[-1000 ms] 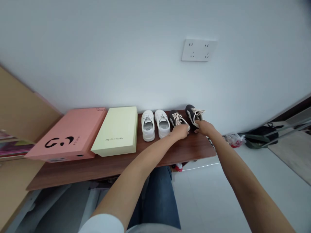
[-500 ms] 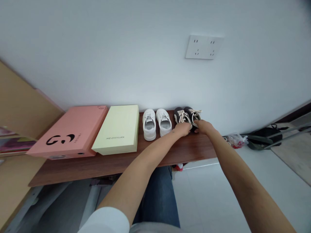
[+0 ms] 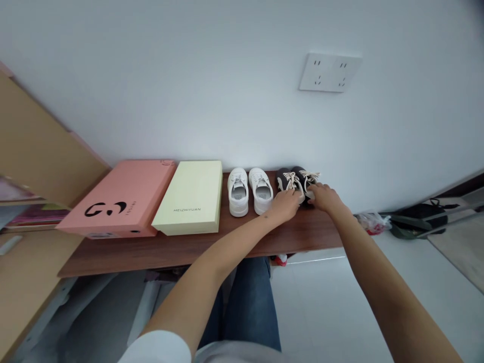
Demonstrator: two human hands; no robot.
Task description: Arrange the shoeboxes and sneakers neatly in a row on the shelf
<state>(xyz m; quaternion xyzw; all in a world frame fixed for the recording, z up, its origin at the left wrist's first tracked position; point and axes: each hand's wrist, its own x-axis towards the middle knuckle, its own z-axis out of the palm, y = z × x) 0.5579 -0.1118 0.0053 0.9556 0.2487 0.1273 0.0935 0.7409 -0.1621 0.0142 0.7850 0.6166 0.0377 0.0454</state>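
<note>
A pair of dark sneakers with cream laces stands side by side on the brown wooden bench, toes toward the wall. My left hand [image 3: 286, 203] is closed at the heel of the left dark sneaker [image 3: 284, 177]. The right dark sneaker [image 3: 300, 174] has my right hand [image 3: 323, 196] at its heel, fingers curled on the collar. Both hands partly cover the backs of these shoes. Just left of them sits a white pair, the left white sneaker [image 3: 238, 194] and the right white sneaker [image 3: 260, 191], touched by neither hand.
A pale yellow shoebox [image 3: 192, 194] and a larger pink shoebox [image 3: 121, 196] lie on the left of the bench [image 3: 151, 252]. Behind is a wall with a socket plate [image 3: 330, 73]. A plastic bag [image 3: 374, 222] and a dark bag [image 3: 419, 219] rest on the floor at right.
The view has shifted slightly, so everything on the bench appears farther right. My hands are a little farther apart at the dark sneakers' heels. The white sneakers and boxes keep their places.
</note>
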